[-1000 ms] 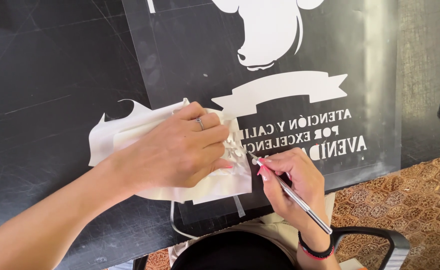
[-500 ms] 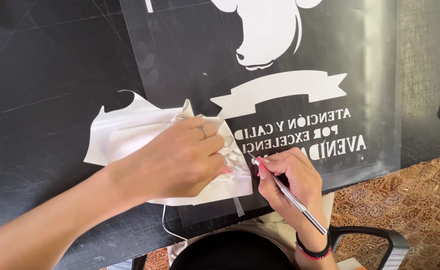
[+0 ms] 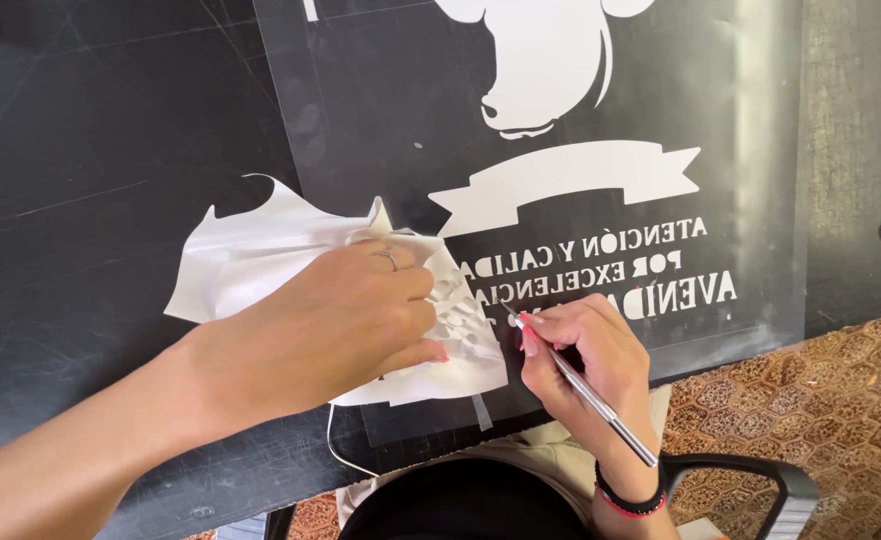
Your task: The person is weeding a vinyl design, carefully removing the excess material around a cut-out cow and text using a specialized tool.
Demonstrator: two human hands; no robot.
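A clear carrier sheet [image 3: 761, 200] with white cut vinyl shapes, a banner [image 3: 571, 180] and rows of mirrored lettering, lies on a black cutting mat [image 3: 111, 150]. My left hand [image 3: 341, 320] grips a crumpled piece of peeled white vinyl waste [image 3: 251, 250] at the sheet's lower left, and wears a ring. My right hand [image 3: 591, 360] holds a thin silver weeding tool [image 3: 581, 385] like a pen. Its tip touches the sheet just beside the peeled vinyl's edge, below the lettering.
A white animal-head vinyl shape [image 3: 551, 60] sits at the sheet's top. The black table ends at the right over a brown patterned floor [image 3: 841, 400]. A black chair armrest [image 3: 751, 480] is at the lower right. A thin white cord [image 3: 346, 455] hangs off the near edge.
My left hand has pulled the peeled white vinyl slightly up and left, bunching it more. The right hand and tool stay at almost the same spot.
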